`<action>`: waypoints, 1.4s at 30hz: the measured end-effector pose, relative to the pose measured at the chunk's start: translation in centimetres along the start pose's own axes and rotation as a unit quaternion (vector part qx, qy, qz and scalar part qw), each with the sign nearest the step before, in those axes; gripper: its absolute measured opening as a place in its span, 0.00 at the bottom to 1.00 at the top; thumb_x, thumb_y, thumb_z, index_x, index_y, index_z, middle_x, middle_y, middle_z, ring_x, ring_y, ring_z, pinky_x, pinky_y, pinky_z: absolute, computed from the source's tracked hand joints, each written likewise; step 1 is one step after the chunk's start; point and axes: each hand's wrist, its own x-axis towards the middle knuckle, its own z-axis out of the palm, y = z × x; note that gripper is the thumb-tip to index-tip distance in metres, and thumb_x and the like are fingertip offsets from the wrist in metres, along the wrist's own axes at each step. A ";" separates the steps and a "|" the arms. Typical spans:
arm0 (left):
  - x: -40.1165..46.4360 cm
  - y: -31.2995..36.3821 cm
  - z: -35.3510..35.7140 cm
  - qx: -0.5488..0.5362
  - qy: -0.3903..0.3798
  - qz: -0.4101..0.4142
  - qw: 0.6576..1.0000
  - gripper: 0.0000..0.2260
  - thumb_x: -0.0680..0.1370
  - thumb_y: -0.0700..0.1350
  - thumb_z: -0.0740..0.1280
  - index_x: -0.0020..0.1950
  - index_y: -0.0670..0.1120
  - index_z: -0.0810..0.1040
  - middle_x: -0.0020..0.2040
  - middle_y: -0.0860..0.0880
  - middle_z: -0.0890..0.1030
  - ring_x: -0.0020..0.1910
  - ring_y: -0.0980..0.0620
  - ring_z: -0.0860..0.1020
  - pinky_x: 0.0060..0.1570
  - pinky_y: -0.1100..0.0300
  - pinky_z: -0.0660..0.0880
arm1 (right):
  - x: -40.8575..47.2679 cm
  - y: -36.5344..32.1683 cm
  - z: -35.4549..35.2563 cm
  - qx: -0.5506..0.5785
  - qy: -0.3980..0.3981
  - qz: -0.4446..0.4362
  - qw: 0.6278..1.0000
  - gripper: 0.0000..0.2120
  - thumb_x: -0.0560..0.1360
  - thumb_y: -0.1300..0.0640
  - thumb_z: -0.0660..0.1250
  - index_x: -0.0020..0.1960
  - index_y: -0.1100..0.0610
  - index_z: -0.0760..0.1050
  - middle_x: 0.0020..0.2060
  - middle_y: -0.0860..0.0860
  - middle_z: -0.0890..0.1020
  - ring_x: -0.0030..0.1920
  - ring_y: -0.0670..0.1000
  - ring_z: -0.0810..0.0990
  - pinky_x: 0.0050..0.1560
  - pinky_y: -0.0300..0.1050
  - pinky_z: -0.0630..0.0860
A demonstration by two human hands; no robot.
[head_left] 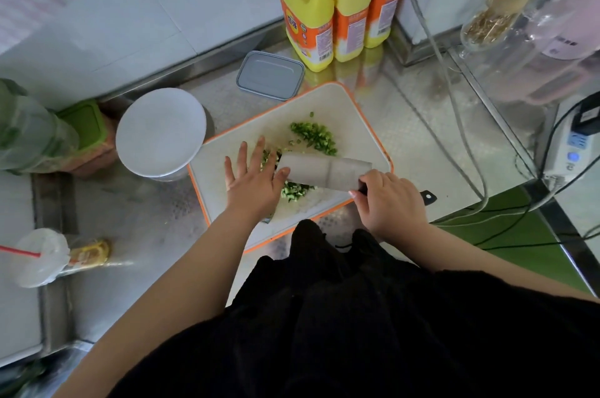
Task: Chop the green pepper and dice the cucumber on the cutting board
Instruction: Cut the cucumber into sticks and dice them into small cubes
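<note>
My left hand (256,176) lies flat, fingers spread, herding wet, slippery cucumber dice (293,191) mid cutting board (363,124); my right hand (388,199) grips the cleaver (328,170) handle; pepper bits (315,136) sit toward the far edge.

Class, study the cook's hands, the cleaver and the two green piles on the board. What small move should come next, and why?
Probably bring the cleaver down through the cucumber pieces again. The right hand grips its handle, the flat left hand steadies the blade, and the chopped pepper already sits apart on the cutting board.
</note>
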 end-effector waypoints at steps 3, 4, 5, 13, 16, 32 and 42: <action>0.2 -0.9 -0.2 -0.083 0.022 -0.007 0.996 0.29 0.81 0.61 0.39 0.78 0.53 0.59 0.79 0.56 0.45 0.78 0.51 0.40 0.74 0.45 0.37 | 0.0 0.3 -0.4 0.007 0.020 0.023 1.000 0.18 0.75 0.47 0.57 0.45 0.62 0.75 0.30 0.53 0.78 0.29 0.57 0.77 0.28 0.45 0.68; 0.1 -0.9 -0.3 -0.119 0.047 -0.002 0.992 0.29 0.81 0.60 0.39 0.76 0.52 0.63 0.80 0.55 0.49 0.78 0.52 0.43 0.75 0.47 0.38 | 0.1 0.2 -0.5 0.011 0.023 0.030 0.999 0.18 0.75 0.47 0.56 0.45 0.62 0.74 0.30 0.53 0.78 0.29 0.57 0.77 0.27 0.44 0.67; -0.2 -0.9 -0.4 -0.152 0.076 0.004 0.985 0.28 0.80 0.58 0.40 0.75 0.51 0.66 0.79 0.53 0.55 0.78 0.52 0.47 0.75 0.49 0.41 | 0.1 0.0 -0.7 0.015 0.025 0.037 0.999 0.18 0.76 0.47 0.56 0.45 0.62 0.74 0.30 0.53 0.78 0.28 0.56 0.77 0.27 0.43 0.65; -1.7 -1.9 0.9 -0.233 0.136 -0.016 0.963 0.21 0.83 0.41 0.54 0.76 0.48 0.62 0.71 0.46 0.72 0.70 0.44 0.68 0.69 0.48 0.64 | 1.6 -3.1 -1.3 0.182 -0.107 0.073 0.975 0.13 0.82 0.52 0.54 0.55 0.61 0.68 0.33 0.53 0.76 0.36 0.63 0.79 0.32 0.46 0.64; -3.0 -3.3 2.5 -0.205 0.171 0.000 0.964 0.22 0.79 0.34 0.59 0.73 0.47 0.68 0.73 0.45 0.69 0.71 0.43 0.65 0.69 0.46 0.64 | 3.1 -5.2 -1.8 0.215 -0.170 0.058 0.960 0.18 0.80 0.45 0.56 0.61 0.57 0.68 0.39 0.54 0.79 0.44 0.59 0.79 0.38 0.48 0.67; -6.0 -5.9 9.8 -0.212 0.241 0.009 0.947 0.11 0.76 0.46 0.63 0.47 0.41 0.81 0.47 0.43 0.79 0.51 0.45 0.72 0.43 0.49 0.77 | 4.5 -11.5 2.5 0.070 -0.353 -0.053 0.931 0.14 0.81 0.51 0.55 0.51 0.61 0.72 0.48 0.61 0.79 0.50 0.63 0.78 0.43 0.49 0.69; -5.9 -6.5 10.7 -0.241 0.274 0.055 0.929 0.10 0.77 0.44 0.63 0.45 0.41 0.83 0.46 0.46 0.81 0.50 0.47 0.73 0.49 0.57 0.73 | 4.7 -13.2 2.3 0.017 -0.412 -0.022 0.911 0.08 0.81 0.56 0.56 0.48 0.58 0.71 0.42 0.54 0.75 0.44 0.57 0.76 0.41 0.47 0.69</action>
